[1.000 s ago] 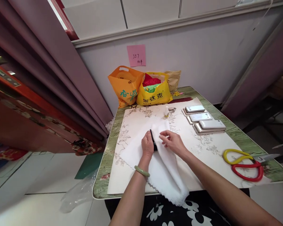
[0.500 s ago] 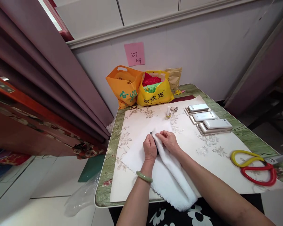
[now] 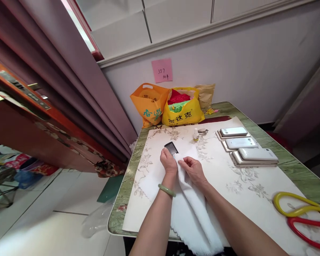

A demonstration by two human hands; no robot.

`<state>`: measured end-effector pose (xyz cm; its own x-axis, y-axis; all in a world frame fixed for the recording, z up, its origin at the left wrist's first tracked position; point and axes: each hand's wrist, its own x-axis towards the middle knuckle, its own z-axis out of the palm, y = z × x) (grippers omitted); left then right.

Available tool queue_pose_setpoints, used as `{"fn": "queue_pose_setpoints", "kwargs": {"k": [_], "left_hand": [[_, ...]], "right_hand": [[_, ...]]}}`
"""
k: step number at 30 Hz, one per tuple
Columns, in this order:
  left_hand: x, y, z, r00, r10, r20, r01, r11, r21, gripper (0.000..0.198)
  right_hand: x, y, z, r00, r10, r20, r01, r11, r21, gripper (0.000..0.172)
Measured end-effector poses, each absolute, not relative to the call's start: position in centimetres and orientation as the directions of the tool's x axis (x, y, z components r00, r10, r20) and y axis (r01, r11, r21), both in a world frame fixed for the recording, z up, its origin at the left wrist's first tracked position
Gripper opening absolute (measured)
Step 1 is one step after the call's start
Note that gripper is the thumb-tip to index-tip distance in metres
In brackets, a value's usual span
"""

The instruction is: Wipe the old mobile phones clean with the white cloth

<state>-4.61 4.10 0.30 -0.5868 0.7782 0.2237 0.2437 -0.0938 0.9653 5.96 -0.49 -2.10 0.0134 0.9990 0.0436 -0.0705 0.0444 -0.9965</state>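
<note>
In my left hand [image 3: 168,161], its fingers closed, is a small dark mobile phone [image 3: 171,148]. Its grey screen end sticks out beyond my fingers, and its lower part is hidden by the hand and cloth. My right hand [image 3: 192,170] pinches a fold of a fluffy white cloth [image 3: 188,213] close against the phone. The cloth hangs down over the table's front edge. A green bangle [image 3: 166,190] circles my left wrist. Past my hands stand a small white bottle [image 3: 196,134] and a pair of glasses [image 3: 202,132].
Several phones [image 3: 241,143] lie stacked at the right. Large scissors with yellow and red handles [image 3: 298,213] lie at the front right. An orange bag [image 3: 149,106] and a yellow bag [image 3: 184,112] stand at the back. A floral mat [image 3: 216,188] covers much of the table.
The phone's screen end now shows above my left hand, where before only a small dark edge was visible. The view has shifted, so the table things appear lower and further right.
</note>
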Motion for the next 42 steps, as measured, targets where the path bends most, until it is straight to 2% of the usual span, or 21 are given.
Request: {"fn": "queue_pose_setpoints", "kwargs": {"k": [5,8,10,13,16,20,22,24,28,30,33,36,42], "left_hand": [[-3.1,4.2,0.4,-0.668,0.713,0.214,0.224,-0.082,0.971,0.036],[-2.4,2.1,0.6,-0.621,0.767,0.163,0.157,-0.082,0.984,0.037],[-2.6,0.5,0.9,-0.44,0.898,0.03,-0.042,-0.054,0.998,0.036],[-3.9,-1.5,2.1,-0.247,0.968,-0.051,-0.165,0.01,0.986,0.036],[-5.9,-2.6,3.6,-0.05,0.986,-0.158,-0.141,0.149,0.979,0.037],[-8.2,-3.2,5.3,0.154,0.952,-0.263,0.002,0.266,0.964,0.036],[-8.8,-3.2,5.4,0.158,0.935,-0.319,0.046,0.316,0.948,0.038],[-8.9,-3.0,4.9,0.064,0.935,-0.349,0.048,0.346,0.937,0.042],[-8.1,-2.7,3.2,-0.19,0.936,-0.295,-0.079,0.285,0.955,0.043],[-7.8,-2.8,2.7,-0.235,0.928,-0.288,-0.13,0.264,0.956,0.044],[-7.9,-3.4,2.8,-0.191,0.941,-0.278,-0.088,0.266,0.96,0.044],[-8.6,-4.0,3.7,-0.061,0.965,-0.254,0.01,0.255,0.967,0.043],[-8.3,-4.9,4.8,0.138,0.932,-0.334,0.185,0.307,0.934,0.04]], "right_hand": [[6.0,-0.3,-1.9,0.077,0.997,0.025,-0.214,0.041,-0.976,0.039],[6.5,-0.1,-1.5,0.151,0.986,-0.067,-0.292,-0.021,-0.956,0.043],[6.9,0.1,-1.3,0.182,0.974,-0.135,-0.334,-0.068,-0.94,0.046],[7.5,0.6,-1.1,0.208,0.964,-0.163,-0.348,-0.083,-0.934,0.05],[7.7,0.9,-1.1,0.211,0.967,-0.14,-0.313,-0.069,-0.947,0.051],[7.6,0.7,-1.0,0.158,0.976,-0.147,-0.34,-0.086,-0.936,0.046],[7.4,0.5,-0.9,0.13,0.98,-0.15,-0.359,-0.094,-0.928,0.044],[7.2,0.4,-1.0,0.105,0.985,-0.14,-0.369,-0.092,-0.925,0.044],[6.8,0.3,-1.2,-0.032,0.998,-0.059,-0.4,-0.067,-0.914,0.041],[6.8,0.2,-1.3,-0.095,0.995,0.002,-0.403,-0.037,-0.914,0.047],[7.1,0.0,-1.3,-0.136,0.99,0.036,-0.42,-0.025,-0.907,0.044],[7.3,-0.2,-1.3,-0.133,0.991,-0.009,-0.403,-0.062,-0.913,0.037],[7.2,-0.3,-1.4,0.006,0.999,-0.039,-0.323,-0.035,-0.946,0.046]]}}
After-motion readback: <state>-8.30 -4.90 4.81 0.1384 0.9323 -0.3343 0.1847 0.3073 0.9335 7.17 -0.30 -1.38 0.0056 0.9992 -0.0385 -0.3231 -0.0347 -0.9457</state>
